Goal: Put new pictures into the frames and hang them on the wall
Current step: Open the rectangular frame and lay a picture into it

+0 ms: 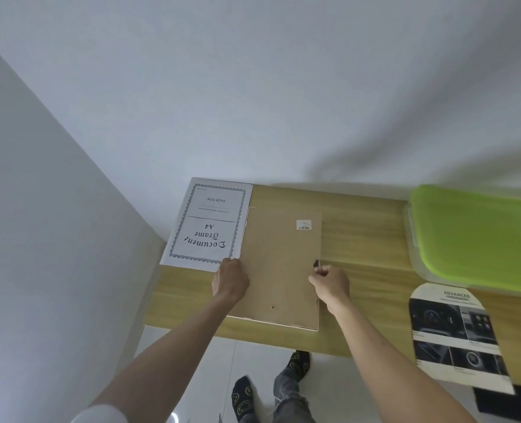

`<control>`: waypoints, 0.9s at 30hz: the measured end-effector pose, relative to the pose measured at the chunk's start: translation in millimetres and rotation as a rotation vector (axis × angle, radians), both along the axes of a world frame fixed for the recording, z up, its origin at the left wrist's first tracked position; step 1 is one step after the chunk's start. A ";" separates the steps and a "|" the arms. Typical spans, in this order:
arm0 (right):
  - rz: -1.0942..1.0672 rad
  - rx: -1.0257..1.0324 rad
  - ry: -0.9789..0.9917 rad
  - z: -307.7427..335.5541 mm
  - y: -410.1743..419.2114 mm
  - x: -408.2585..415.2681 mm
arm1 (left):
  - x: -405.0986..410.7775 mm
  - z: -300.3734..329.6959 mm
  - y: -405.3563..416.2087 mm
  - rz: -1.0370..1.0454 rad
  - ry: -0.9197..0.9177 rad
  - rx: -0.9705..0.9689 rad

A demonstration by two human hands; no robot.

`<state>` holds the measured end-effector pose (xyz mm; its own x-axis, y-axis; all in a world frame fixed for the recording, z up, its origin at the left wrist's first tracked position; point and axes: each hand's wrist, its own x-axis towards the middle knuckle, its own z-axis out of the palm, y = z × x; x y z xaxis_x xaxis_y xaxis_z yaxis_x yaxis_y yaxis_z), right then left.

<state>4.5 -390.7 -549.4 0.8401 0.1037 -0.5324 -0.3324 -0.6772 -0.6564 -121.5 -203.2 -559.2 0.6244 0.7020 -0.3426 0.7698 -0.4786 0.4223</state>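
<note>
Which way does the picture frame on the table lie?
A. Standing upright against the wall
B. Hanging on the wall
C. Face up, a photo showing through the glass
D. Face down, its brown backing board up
D: the frame lies flat on the table with its brown backing board and barcode sticker up, the left hand on its left edge and the right hand at a small dark clip on its right edge.

Frame (pixel 279 264) on table (pixel 372 239), sheet (pixel 207 224) left.

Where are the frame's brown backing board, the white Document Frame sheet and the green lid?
backing board (pixel 279 264): head view, bare brown middle.
Document Frame sheet (pixel 208 224): head view, printed centre.
green lid (pixel 479 236): head view, top surface.
</note>
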 end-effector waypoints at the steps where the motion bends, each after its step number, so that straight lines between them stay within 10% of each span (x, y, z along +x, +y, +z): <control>1: -0.017 0.029 0.020 0.1 -1.5 0.1 | 0.3 0.7 0.2 0.022 -0.009 -0.031; 13: -0.064 0.162 0.119 -1.7 -7.3 10.7 | -8.6 2.2 6.1 0.238 -0.227 -0.158; 27: -0.125 -0.098 -0.102 12.0 -95.4 83.5 | 107.4 26.1 -71.4 -0.040 -0.239 -0.366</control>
